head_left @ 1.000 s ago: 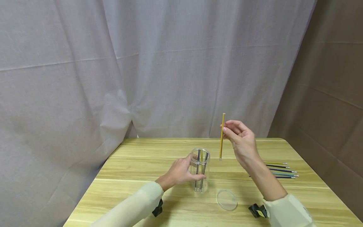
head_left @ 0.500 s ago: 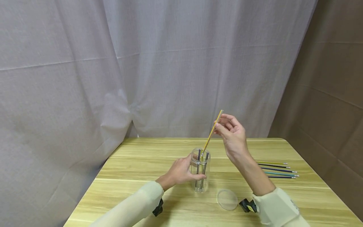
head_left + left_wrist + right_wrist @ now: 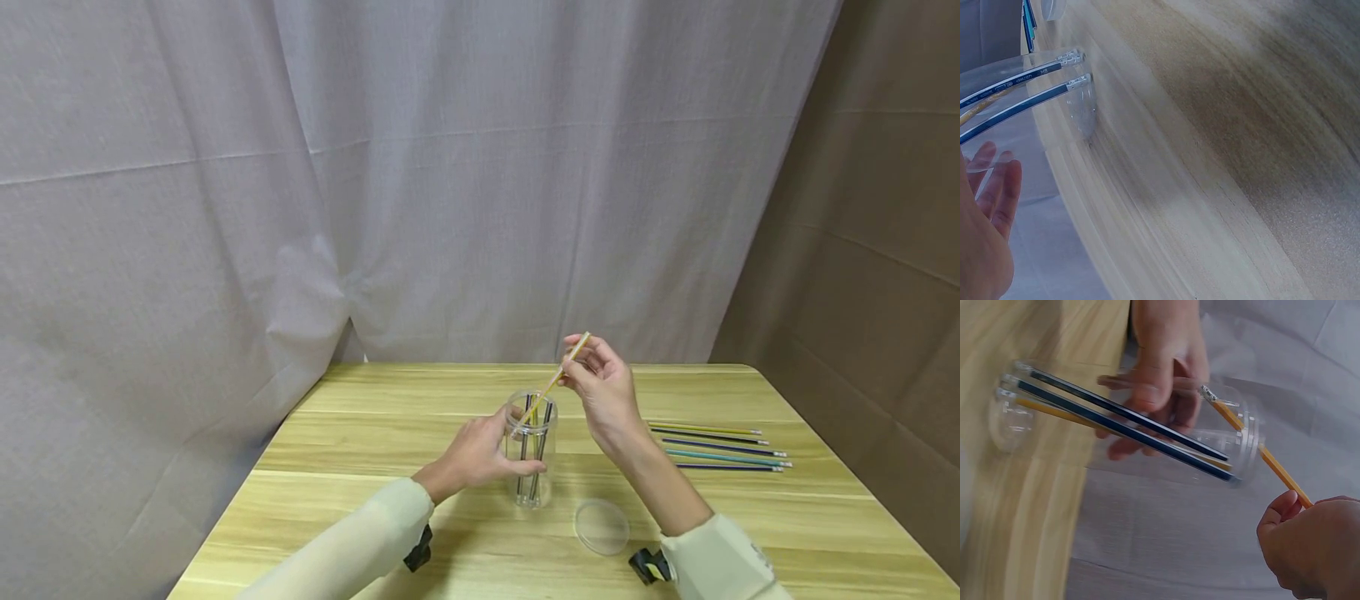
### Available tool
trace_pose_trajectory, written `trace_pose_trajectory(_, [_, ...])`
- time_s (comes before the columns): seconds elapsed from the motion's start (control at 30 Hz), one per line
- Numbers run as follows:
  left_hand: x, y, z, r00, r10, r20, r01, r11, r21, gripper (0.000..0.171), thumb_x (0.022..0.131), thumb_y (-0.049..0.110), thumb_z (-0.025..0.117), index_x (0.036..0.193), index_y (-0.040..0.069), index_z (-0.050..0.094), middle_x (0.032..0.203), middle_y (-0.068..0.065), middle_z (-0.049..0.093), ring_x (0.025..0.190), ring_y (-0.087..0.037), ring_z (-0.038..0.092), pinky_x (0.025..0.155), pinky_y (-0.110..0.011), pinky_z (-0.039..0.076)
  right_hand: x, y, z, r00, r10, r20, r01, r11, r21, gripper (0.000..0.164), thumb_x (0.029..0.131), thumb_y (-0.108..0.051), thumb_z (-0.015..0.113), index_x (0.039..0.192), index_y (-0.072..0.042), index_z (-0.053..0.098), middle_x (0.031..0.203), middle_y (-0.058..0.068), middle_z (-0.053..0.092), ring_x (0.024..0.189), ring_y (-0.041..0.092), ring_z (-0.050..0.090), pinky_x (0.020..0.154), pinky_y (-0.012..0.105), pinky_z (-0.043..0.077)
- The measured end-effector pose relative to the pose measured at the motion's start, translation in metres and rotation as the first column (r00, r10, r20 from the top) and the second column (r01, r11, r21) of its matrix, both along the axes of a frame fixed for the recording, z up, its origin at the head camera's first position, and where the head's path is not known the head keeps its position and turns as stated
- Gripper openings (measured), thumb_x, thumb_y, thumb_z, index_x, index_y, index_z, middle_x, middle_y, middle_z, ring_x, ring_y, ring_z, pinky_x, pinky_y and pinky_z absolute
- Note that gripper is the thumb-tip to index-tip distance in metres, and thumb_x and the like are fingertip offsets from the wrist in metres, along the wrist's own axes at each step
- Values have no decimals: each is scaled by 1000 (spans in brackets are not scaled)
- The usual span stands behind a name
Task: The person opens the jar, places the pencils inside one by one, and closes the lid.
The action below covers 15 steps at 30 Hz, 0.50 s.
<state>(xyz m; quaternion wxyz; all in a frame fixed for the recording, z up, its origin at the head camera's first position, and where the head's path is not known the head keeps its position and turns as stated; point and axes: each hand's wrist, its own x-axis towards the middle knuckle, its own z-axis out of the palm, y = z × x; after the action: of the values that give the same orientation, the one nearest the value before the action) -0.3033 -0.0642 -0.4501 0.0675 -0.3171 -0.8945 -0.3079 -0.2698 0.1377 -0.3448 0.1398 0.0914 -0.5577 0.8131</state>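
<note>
A clear jar (image 3: pixel 531 450) stands upright on the table, holding two dark blue pencils (image 3: pixel 1141 434) and a yellow one, eraser ends down. My left hand (image 3: pixel 474 452) grips the jar from its left side, thumb across the front. Between thumb and fingers, my right hand (image 3: pixel 603 392) pinches a yellow pencil (image 3: pixel 573 350), slanted, above the jar. Its eraser end is inside the mouth, as the right wrist view shows, while its upper part sticks out past the rim. The left wrist view shows the eraser ends (image 3: pixel 1079 81) near the jar's bottom.
To the right lies a row of several pencils (image 3: pixel 720 456), yellow, dark and teal, erasers pointing right. A round clear lid (image 3: pixel 602 527) lies flat in front of the jar, on the wooden table (image 3: pixel 337 517). Grey curtain (image 3: pixel 465 208) hangs behind the far edge.
My right hand has moved left and then down, tilting the yellow pencil and bringing its eraser end from beside the jar into the mouth. My left hand and the jar have stayed put.
</note>
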Motion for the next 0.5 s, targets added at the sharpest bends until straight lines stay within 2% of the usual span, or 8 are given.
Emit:
trace_pose_trajectory(0.17, [-1,0,-1,1000,-1,-5,1,1000,-5,65,81,67,84,126,27,59,113,9,77,102,-7,70,87,-30,55,0,0,-14,1000,-3,15,3,1000,18,25,98,17,55,112,-3,64,99,1,62,88,14,60,77,24,57])
trace_pose_trajectory(0.3, [-1,0,-2,1000,-3,-15,3,1000,-11,65,81,67,84,127,28,58,111,11,76,98,-4,69,84,-28,55,2,1,-23,1000,-9,27,8,999,46,21,99,13,57,101,-7,65,99,1,62,90,15,59,78,25,57])
trace_pose_trajectory(0.4, [-1,0,-2,1000,-6,-16,6,1000,-9,65,81,66,84,127,27,58,108,13,75,95,-4,69,83,-26,55,3,1,-29,999,-20,38,17,997,75,15,100,10,58,100,-4,64,101,3,63,92,16,59,79,26,57])
trace_pose_trajectory(0.5, [-1,0,-2,1000,-9,-14,9,1000,-7,65,82,65,84,126,26,59,107,13,75,97,-9,71,83,-26,55,4,2,-35,998,-32,53,27,995,96,9,100,8,60,101,-1,63,103,6,63,92,15,60,80,27,57])
